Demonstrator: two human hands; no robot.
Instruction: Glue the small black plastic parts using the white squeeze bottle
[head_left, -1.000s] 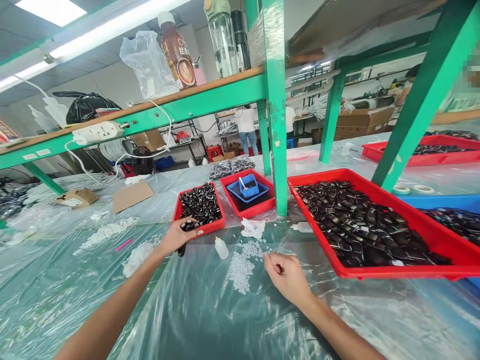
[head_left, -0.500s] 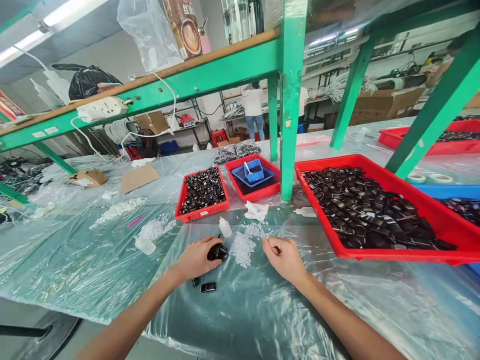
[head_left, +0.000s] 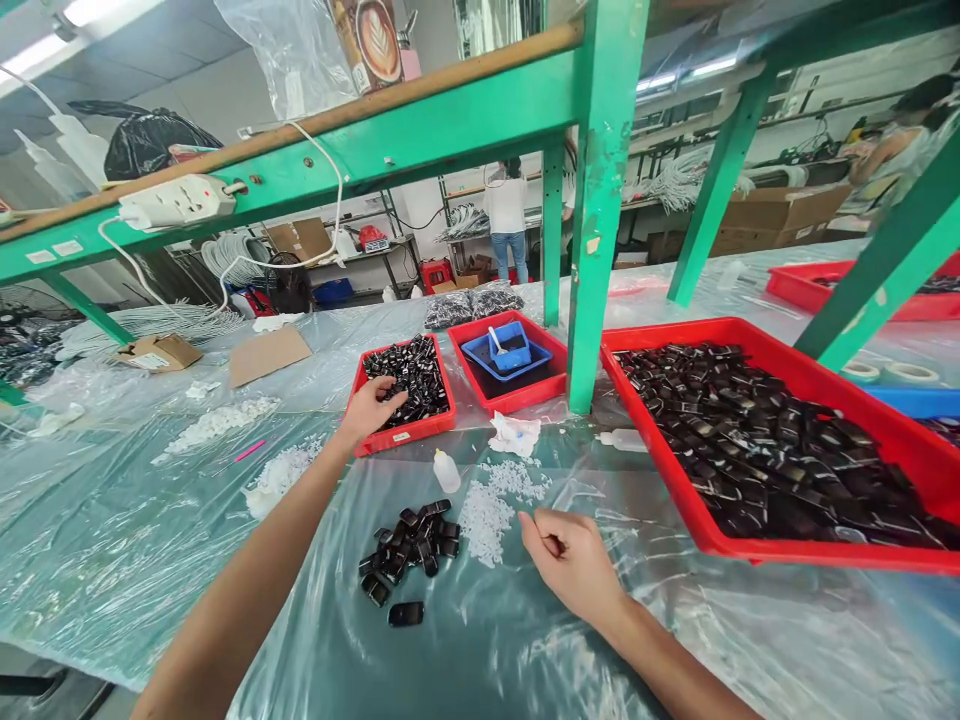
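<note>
My left hand [head_left: 373, 407] reaches into a small red tray [head_left: 405, 437] full of small black plastic parts, fingers curled over them. A loose pile of the same black parts [head_left: 411, 545] lies on the plastic-covered table between my arms, with one part [head_left: 405, 613] apart in front of it. My right hand [head_left: 574, 565] rests on the table to the right of the pile, fingers curled in a loose pinch; what it holds, if anything, I cannot make out. A heap of small white pellets [head_left: 487, 510] lies just beyond the pile.
A small white squeeze bottle [head_left: 446, 470] stands by the small tray. A second red tray [head_left: 491, 395] holds a blue tub. A large red tray [head_left: 735, 545] of black parts fills the right. Green shelf posts [head_left: 596, 250] rise behind. People stand in the background.
My left hand let black parts fall in a pile on the table, then moved back up into the small red tray. My right hand barely moved.
</note>
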